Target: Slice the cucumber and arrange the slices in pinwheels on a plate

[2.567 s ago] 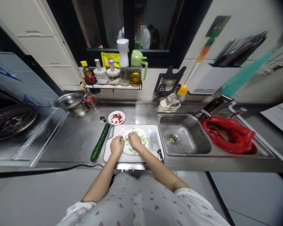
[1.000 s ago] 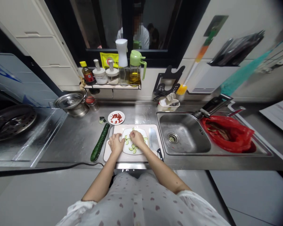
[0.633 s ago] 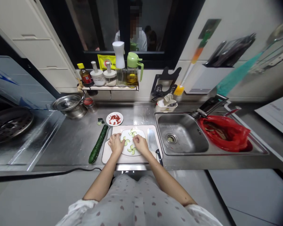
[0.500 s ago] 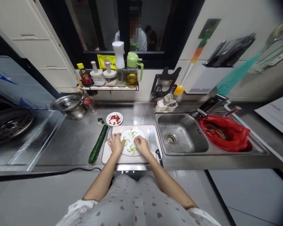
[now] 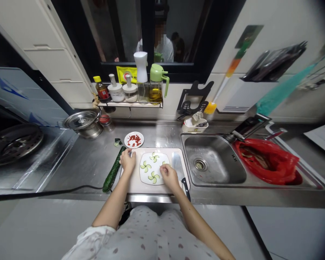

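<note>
A white squarish plate (image 5: pixel 143 177) lies on the pale cutting board (image 5: pixel 134 186). Thin cucumber slices (image 5: pixel 154 177) form pinwheels on it. Over the plate's right side, my right hand (image 5: pixel 169 176) has its fingertips pinched together at the right-hand pinwheel, partly covering it; whatever is between them is hidden. My left hand (image 5: pixel 128 161) is off the plate, above the board's left edge, thumb and fingers apart. Beside it lies a long dark green cucumber (image 5: pixel 113 174). A wide-bladed knife (image 5: pixel 177 164) rests along the board's right side, its black handle toward me.
Behind the board stands a small dish of chopped red pieces (image 5: pixel 134 140), with cucumber scraps (image 5: pixel 117 142) nearby. To the right is the sink (image 5: pixel 213 162), with a red plastic bag (image 5: pixel 269 162) beyond it. A lidded steel pot (image 5: pixel 88 126) and a condiment shelf (image 5: pixel 132 104) are at the back.
My left hand has moved left off the plate to the board's edge. The right hand has shifted slightly right on the plate, still pinched. The whole view has shifted slightly.
</note>
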Demonstrator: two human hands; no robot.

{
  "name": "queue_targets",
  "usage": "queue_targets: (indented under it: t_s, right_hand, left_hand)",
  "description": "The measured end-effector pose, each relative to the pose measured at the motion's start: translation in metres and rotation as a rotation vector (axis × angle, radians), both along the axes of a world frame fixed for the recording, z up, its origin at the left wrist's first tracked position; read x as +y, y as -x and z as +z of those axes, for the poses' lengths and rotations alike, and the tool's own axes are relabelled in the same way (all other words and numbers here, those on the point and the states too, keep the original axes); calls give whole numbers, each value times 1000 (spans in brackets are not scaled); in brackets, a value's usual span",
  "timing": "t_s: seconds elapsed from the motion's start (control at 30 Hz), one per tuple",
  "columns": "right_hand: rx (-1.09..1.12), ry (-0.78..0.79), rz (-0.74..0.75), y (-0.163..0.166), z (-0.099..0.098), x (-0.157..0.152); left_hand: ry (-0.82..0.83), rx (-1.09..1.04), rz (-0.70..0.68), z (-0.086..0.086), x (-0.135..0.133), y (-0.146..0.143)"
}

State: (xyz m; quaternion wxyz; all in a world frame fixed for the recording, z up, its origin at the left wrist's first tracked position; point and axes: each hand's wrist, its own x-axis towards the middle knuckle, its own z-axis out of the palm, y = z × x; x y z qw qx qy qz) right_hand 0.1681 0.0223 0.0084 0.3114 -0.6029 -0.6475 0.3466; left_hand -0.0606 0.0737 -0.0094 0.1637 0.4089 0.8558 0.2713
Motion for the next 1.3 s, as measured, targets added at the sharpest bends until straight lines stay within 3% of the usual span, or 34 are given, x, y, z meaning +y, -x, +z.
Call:
queue_targets:
  t_s: [0.3,0.6,1.0,1.3]
  right_hand:
    - [49,2,-7,-4,-2,0]
    - [63,-16,4,-9,-7,1]
    - [40,-11,-10,-13,-4,0]
    - [3,-6,-11,-15,-7,-3]
  left_hand:
    - [21,53,104,-3,50,19]
    - [103,160,86,-9,94,31]
    - [186,335,-37,-20,120,46]
    - [208,286,-72,-24,126,54]
